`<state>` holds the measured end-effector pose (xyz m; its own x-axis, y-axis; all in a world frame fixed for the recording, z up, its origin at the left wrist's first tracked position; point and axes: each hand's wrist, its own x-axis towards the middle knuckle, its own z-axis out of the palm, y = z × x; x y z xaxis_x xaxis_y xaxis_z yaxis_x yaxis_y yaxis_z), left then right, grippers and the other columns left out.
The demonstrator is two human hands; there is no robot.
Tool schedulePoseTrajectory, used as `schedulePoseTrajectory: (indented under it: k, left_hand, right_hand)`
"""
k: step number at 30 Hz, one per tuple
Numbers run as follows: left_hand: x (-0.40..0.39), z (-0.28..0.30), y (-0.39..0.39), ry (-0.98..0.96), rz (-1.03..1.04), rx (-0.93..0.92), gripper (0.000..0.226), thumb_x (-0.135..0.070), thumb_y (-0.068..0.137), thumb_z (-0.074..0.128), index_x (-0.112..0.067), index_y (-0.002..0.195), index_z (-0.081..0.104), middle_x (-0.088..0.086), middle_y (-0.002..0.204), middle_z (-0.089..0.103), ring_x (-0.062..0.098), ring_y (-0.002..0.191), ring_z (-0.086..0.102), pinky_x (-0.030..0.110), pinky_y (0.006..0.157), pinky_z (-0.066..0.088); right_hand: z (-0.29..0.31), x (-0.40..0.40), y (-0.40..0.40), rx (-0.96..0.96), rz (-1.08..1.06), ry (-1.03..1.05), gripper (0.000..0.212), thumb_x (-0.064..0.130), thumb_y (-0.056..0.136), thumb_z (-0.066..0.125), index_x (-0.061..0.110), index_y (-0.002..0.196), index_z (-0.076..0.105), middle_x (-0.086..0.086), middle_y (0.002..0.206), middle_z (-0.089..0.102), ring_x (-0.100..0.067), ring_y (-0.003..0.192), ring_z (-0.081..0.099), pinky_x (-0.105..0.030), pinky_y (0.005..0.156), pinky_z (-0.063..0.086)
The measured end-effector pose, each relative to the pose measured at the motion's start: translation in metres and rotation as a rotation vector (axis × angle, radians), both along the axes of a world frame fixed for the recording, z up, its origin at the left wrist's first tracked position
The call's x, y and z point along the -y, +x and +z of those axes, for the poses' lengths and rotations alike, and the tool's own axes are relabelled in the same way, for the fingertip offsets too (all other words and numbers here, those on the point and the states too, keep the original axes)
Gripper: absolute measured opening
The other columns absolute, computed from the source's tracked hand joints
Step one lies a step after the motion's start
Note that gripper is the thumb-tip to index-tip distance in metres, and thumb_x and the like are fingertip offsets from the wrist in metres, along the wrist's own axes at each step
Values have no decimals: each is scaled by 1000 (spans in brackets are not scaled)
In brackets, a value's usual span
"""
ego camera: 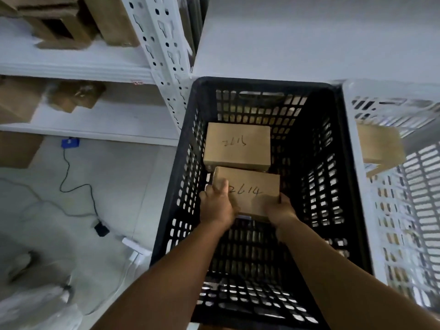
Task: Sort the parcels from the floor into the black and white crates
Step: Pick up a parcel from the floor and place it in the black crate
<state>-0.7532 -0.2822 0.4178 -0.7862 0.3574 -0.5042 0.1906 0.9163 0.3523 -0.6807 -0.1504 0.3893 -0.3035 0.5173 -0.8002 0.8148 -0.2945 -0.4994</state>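
Note:
A black slatted crate [342, 177] fills the middle of the head view. Inside it, both my hands hold a brown cardboard parcel marked "2614" [254, 186]. My left hand [215, 206] grips its near left corner, thumb on top. My right hand [279, 209] grips its near right corner. A second brown parcel with handwritten digits [238, 145] lies farther back in the crate, just behind the held one. To the right stands a white crate [362, 167] with a brown parcel [381, 145] inside.
White metal shelving [164, 55] with cardboard boxes [59, 22] stands at the left. On the pale floor lie a black cable with an adapter [102, 229] and a blue device [70, 142]. Clear plastic wrap [40, 306] sits at the bottom left.

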Motion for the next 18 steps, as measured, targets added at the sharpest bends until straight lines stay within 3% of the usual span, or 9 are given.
schedulePoseTrajectory:
  k: [4, 8, 11, 14, 18]
  left_hand:
    - [3, -19, -7, -49, -51, -12, 79, -30, 88, 62, -29, 150, 13, 18, 147, 18, 33, 130, 22, 39, 106, 28]
    - [2, -29, -5, -64, -129, -148, 72, -24, 91, 58, -25, 151, 17, 17, 155, 8, 33, 134, 21, 37, 108, 29]
    - [0, -31, -9, -37, -203, -335, 73, -18, 84, 68, -16, 147, 32, 15, 156, 21, 34, 133, 33, 36, 106, 35]
    - [2, -31, -18, -50, -211, -234, 69, -10, 94, 51, -13, 152, 14, 12, 159, 6, 31, 144, 10, 35, 116, 17]
    - [3, -31, -27, -57, -233, -218, 74, -2, 92, 51, -12, 152, 10, 11, 160, -1, 30, 147, -2, 33, 118, 10]
  right_hand:
    - [-12, 5, -15, 5, -65, 46, 58, 25, 98, 45, 28, 151, 23, -16, 143, 42, -36, 120, 50, -42, 99, 46]
    - [-24, 7, -16, 10, -57, 83, 61, 17, 97, 45, 27, 152, 21, -15, 135, 50, -32, 107, 56, -39, 88, 51]
    - [-31, 9, -24, -19, -73, 93, 61, 13, 94, 47, 27, 151, 27, -12, 137, 51, -32, 115, 55, -42, 97, 48]
    - [-30, 14, -35, -25, -86, 78, 60, 16, 95, 46, 29, 150, 28, -10, 139, 49, -31, 119, 52, -38, 100, 46]
    - [-29, 20, -43, -50, -138, 88, 57, 15, 95, 45, 31, 148, 33, -11, 139, 48, -31, 117, 53, -35, 96, 47]
